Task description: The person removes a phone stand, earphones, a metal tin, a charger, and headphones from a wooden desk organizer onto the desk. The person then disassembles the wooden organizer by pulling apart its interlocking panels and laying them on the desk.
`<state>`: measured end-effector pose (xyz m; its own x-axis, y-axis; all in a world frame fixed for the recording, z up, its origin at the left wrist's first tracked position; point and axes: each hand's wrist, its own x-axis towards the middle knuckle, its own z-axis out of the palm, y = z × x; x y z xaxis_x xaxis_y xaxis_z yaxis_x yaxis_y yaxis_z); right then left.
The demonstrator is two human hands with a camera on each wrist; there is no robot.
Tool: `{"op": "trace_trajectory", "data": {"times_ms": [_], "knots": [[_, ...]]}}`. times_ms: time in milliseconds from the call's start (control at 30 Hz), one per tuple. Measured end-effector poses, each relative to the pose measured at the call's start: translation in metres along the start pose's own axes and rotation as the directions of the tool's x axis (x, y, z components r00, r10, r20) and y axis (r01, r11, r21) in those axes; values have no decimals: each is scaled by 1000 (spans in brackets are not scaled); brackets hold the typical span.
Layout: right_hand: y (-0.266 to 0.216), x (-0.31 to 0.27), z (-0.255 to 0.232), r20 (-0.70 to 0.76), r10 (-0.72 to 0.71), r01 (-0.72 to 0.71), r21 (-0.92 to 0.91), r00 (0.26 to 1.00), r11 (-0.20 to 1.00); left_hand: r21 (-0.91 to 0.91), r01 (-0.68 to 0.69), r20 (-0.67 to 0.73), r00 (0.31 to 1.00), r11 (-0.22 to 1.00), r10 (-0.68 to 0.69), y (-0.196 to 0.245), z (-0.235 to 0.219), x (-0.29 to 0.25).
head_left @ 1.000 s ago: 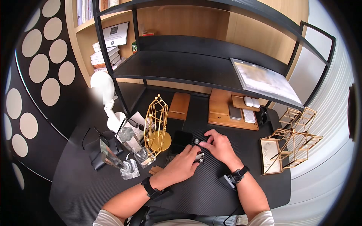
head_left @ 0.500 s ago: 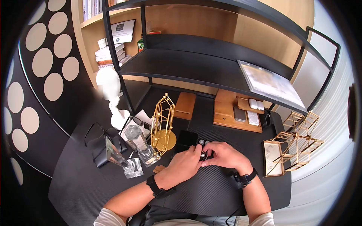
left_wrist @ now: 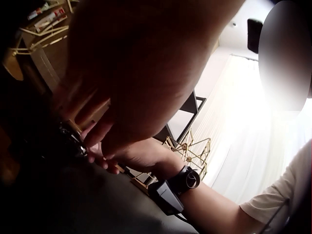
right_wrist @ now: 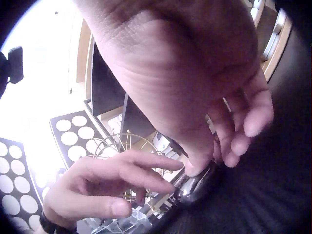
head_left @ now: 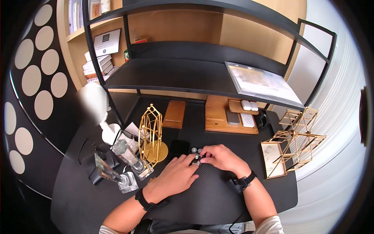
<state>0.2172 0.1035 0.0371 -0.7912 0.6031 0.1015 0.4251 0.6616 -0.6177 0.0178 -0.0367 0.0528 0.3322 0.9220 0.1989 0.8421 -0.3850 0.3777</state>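
Note:
In the head view, a small shiny metal object (head_left: 197, 157) lies between the hands at the middle of the desk. My right hand (head_left: 226, 158) pinches it between thumb and index finger; the right wrist view shows its dark, glossy surface (right_wrist: 191, 187) at the thumb tip. My left hand (head_left: 174, 178) lies palm down, fingers extended and touching the object's left side, thumb spread away. Beyond it are small round silver pieces (head_left: 194, 149). A black flat rectangle (head_left: 180, 147) lies just left of them. The fingers partly hide the object.
Left of the hands stand a gold wire ornament (head_left: 157, 153), clear crystal pieces (head_left: 127, 182) and a white lamp (head_left: 93, 102). A wooden organizer (head_left: 218, 117) sits behind, under a black shelf (head_left: 171, 76). At right stands a gold wheel-shaped frame (head_left: 293, 136).
My right hand has moved from a round silver piece to the object by my left fingers and pinches it. My left thumb has come away from the object and spread out.

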Motion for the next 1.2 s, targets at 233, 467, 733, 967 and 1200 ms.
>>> {"op": "trace_trajectory", "data": {"times_ms": [233,467,733,967,1200], "knots": [[15,-1,-33,-223,36,-37,3,974,999,44,-59,70,996,997,56,-5,2,-5],[110,40,-103,-622,94,-552,-601,777,579,78,-70,53,996,994,66,-9,9,-8],[132,52,-109,-515,43,-478,-758,856,444,-30,-61,-56,997,998,60,-8,-1,-4],[69,32,-89,-546,29,-248,-332,837,910,-251,-11,-200,979,968,-40,-8,-5,3],[-24,8,-33,1,67,-43,776,998,630,-894,79,-125,902,442,-414,-17,17,12]]}}
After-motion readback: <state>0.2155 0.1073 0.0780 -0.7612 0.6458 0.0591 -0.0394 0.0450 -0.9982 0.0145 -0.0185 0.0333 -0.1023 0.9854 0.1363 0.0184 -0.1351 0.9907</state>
